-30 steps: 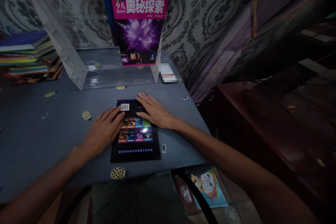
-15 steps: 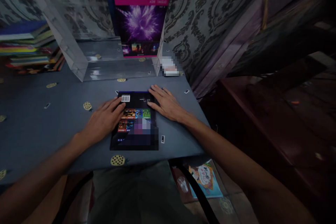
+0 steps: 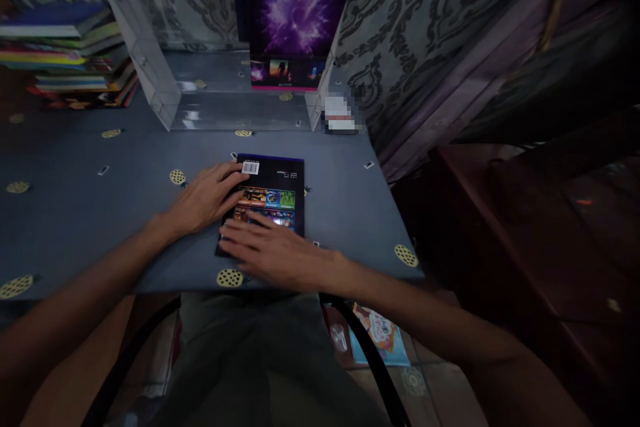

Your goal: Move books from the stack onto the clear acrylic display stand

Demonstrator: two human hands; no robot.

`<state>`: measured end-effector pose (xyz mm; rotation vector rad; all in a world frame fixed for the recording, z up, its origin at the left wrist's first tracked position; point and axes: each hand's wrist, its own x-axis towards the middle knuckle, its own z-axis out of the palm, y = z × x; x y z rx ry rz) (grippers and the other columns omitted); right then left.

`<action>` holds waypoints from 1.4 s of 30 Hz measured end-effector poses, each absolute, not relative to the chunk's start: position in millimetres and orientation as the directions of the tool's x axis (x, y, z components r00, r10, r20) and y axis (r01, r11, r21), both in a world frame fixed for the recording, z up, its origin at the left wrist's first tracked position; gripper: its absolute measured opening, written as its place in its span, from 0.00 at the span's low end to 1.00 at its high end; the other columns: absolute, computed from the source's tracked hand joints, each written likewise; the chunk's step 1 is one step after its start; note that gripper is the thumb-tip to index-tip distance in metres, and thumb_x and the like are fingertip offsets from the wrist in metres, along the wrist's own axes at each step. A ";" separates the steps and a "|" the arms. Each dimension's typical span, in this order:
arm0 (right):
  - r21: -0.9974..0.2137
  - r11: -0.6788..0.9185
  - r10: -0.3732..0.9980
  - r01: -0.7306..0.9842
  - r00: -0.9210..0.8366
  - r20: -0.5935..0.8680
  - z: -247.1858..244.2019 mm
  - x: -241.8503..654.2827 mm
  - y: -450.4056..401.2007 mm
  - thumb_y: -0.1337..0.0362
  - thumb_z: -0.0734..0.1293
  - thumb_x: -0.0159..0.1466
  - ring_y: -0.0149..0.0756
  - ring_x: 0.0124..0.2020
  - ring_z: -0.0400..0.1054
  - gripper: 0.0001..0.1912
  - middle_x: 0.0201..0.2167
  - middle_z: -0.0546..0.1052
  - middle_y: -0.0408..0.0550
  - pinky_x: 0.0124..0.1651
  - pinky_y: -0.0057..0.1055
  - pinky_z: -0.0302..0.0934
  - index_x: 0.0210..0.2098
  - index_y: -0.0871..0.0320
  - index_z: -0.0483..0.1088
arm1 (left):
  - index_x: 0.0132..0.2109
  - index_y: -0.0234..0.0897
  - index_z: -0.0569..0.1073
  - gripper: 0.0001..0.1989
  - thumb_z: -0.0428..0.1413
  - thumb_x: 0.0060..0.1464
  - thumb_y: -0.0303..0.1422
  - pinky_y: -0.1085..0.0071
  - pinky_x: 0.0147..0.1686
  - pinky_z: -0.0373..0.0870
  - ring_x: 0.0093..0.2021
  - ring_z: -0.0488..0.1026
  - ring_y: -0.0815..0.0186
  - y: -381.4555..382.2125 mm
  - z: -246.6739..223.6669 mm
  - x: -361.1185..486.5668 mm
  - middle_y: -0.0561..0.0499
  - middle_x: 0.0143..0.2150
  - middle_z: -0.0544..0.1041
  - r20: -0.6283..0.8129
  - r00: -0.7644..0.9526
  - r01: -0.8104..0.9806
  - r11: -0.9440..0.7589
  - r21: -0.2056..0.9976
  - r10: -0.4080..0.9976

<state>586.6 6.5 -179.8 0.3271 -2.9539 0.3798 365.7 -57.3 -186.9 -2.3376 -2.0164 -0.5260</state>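
- Black book (image 3: 273,180), back cover up, lies flat on the table (image 3: 125,167), near its front edge.
- The table wears a grey-blue cloth printed with yellow pineapples.
- Clear acrylic rack (image 3: 159,90), standing on the table beyond the black book and apart from it.
- Stack of books (image 3: 75,57) just left of the rack.
- Pink-and-black book (image 3: 300,20) with a purple burst, upright at the rack's right end.
- Right hand (image 3: 273,250): flat, fingers extended, laid across the black book's near part, gripping nothing.
- Left hand (image 3: 210,197): fingers slightly spread, resting on the black book's left edge, gripping nothing.
- White barcode (image 3: 251,168) by the left fingertips.
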 end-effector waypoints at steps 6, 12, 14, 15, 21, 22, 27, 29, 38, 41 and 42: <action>-0.204 0.932 -0.259 -0.298 -0.945 0.197 -181.8 600.5 -11.5 0.53 0.60 0.75 0.44 0.74 0.52 0.29 0.71 0.63 0.59 0.76 0.49 0.46 0.67 0.66 0.61 | 0.59 0.39 0.71 0.20 0.43 0.71 0.42 0.50 0.62 0.67 0.64 0.68 0.52 -57.6 -187.6 367.0 0.41 0.65 0.71 0.253 0.095 0.962 -0.154 0.226 0.963; -0.283 0.949 -0.108 -0.140 -0.986 0.128 -179.9 645.9 1.3 0.51 0.61 0.74 0.47 0.76 0.44 0.34 0.73 0.58 0.62 0.76 0.51 0.46 0.70 0.67 0.56 | 0.59 0.38 0.71 0.20 0.43 0.71 0.42 0.50 0.62 0.67 0.64 0.69 0.53 -57.4 -189.6 366.3 0.41 0.64 0.72 0.262 0.098 0.960 -0.160 0.228 0.960; -0.320 0.944 -0.051 -0.086 -0.992 0.118 -181.0 657.8 6.8 0.52 0.61 0.74 0.46 0.77 0.42 0.34 0.73 0.56 0.62 0.76 0.50 0.46 0.71 0.67 0.54 | 0.59 0.39 0.71 0.20 0.43 0.71 0.43 0.49 0.63 0.67 0.64 0.69 0.52 -57.4 -190.5 365.7 0.42 0.64 0.72 0.260 0.098 0.957 -0.162 0.239 0.961; -0.335 0.940 -0.019 -0.058 -0.993 0.117 -182.4 662.2 10.2 0.53 0.62 0.73 0.45 0.77 0.41 0.35 0.74 0.55 0.62 0.76 0.50 0.46 0.72 0.66 0.54 | 0.58 0.39 0.71 0.20 0.43 0.71 0.43 0.49 0.63 0.67 0.64 0.69 0.52 -57.6 -191.0 365.6 0.42 0.64 0.72 0.257 0.095 0.956 -0.160 0.246 0.962; -0.329 0.934 0.197 0.139 -0.969 0.148 -193.2 667.2 33.7 0.49 0.64 0.71 0.52 0.77 0.39 0.41 0.75 0.51 0.63 0.74 0.59 0.47 0.75 0.61 0.47 | 0.61 0.37 0.68 0.23 0.44 0.69 0.45 0.44 0.65 0.63 0.69 0.63 0.47 -61.2 -194.9 369.8 0.37 0.67 0.69 0.274 -0.007 0.971 -0.060 0.234 0.962; -0.320 0.936 0.203 0.148 -0.968 0.147 -193.6 665.5 36.3 0.47 0.64 0.71 0.54 0.77 0.38 0.42 0.75 0.50 0.64 0.74 0.60 0.47 0.75 0.61 0.47 | 0.61 0.36 0.68 0.23 0.44 0.70 0.45 0.44 0.66 0.63 0.70 0.63 0.48 -61.6 -195.6 371.2 0.36 0.67 0.70 0.276 -0.016 0.972 -0.051 0.231 0.961; -0.319 0.936 0.197 0.147 -0.972 0.131 -191.6 660.4 39.2 0.44 0.64 0.70 0.57 0.77 0.33 0.44 0.76 0.48 0.62 0.73 0.61 0.47 0.75 0.59 0.47 | 0.61 0.37 0.67 0.20 0.44 0.70 0.40 0.46 0.67 0.63 0.68 0.65 0.52 -61.0 -197.4 376.3 0.38 0.65 0.72 0.285 -0.037 0.962 -0.043 0.270 0.958; -0.328 0.934 0.195 0.142 -0.972 0.132 -190.9 660.9 40.4 0.44 0.64 0.70 0.56 0.77 0.33 0.44 0.76 0.47 0.61 0.74 0.60 0.47 0.75 0.58 0.47 | 0.61 0.38 0.67 0.19 0.45 0.70 0.40 0.46 0.66 0.64 0.68 0.66 0.53 -60.8 -197.2 376.7 0.39 0.65 0.73 0.298 -0.046 0.952 -0.048 0.301 0.954; -0.323 0.908 0.321 0.266 -0.938 0.130 -201.4 636.2 64.6 0.44 0.58 0.73 0.58 0.77 0.39 0.36 0.75 0.50 0.61 0.72 0.63 0.49 0.73 0.57 0.55 | 0.61 0.38 0.68 0.19 0.46 0.69 0.39 0.45 0.67 0.62 0.69 0.64 0.52 -59.6 -200.6 379.4 0.38 0.67 0.70 0.283 -0.078 0.930 -0.032 0.365 0.956; -0.303 0.897 0.376 0.322 -0.916 0.140 -207.4 629.0 64.2 0.44 0.58 0.73 0.61 0.76 0.39 0.35 0.75 0.51 0.61 0.72 0.65 0.48 0.73 0.57 0.56 | 0.61 0.38 0.68 0.19 0.48 0.67 0.38 0.44 0.68 0.60 0.69 0.64 0.51 -59.7 -196.3 381.4 0.38 0.67 0.70 0.272 -0.125 0.888 -0.015 0.460 0.954; -0.298 0.897 0.380 0.326 -0.913 0.145 -209.1 628.5 63.3 0.45 0.57 0.73 0.61 0.76 0.39 0.35 0.75 0.51 0.61 0.72 0.65 0.48 0.73 0.56 0.56 | 0.61 0.39 0.68 0.19 0.49 0.66 0.38 0.45 0.67 0.61 0.68 0.65 0.51 -59.4 -193.2 382.0 0.39 0.66 0.71 0.261 -0.151 0.853 -0.007 0.521 0.953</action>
